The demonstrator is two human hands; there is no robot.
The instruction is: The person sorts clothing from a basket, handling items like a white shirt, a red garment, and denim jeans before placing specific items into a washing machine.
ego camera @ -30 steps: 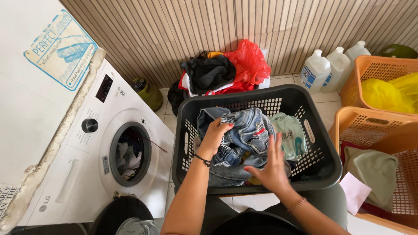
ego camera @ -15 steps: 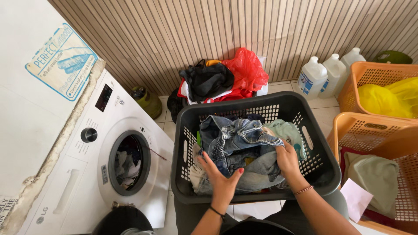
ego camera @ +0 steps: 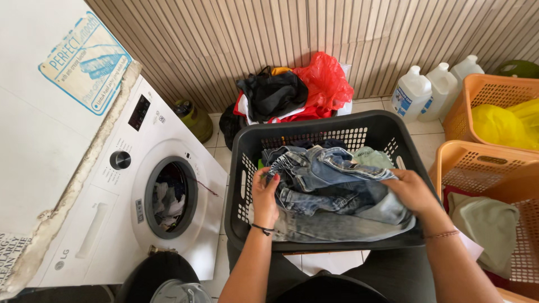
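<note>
Both hands have shifted apart: the left hand (ego camera: 265,193) and right hand (ego camera: 414,191) now clutch crumpled blue denim jeans (ego camera: 331,185) inside the black perforated plastic laundry basket (ego camera: 359,130), mid-frame.

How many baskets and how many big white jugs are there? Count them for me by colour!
Black laundry basket, which the left hand and right hand reach into: 1
Orange laundry baskets: 2
White jugs: 3
Total: 6
</note>
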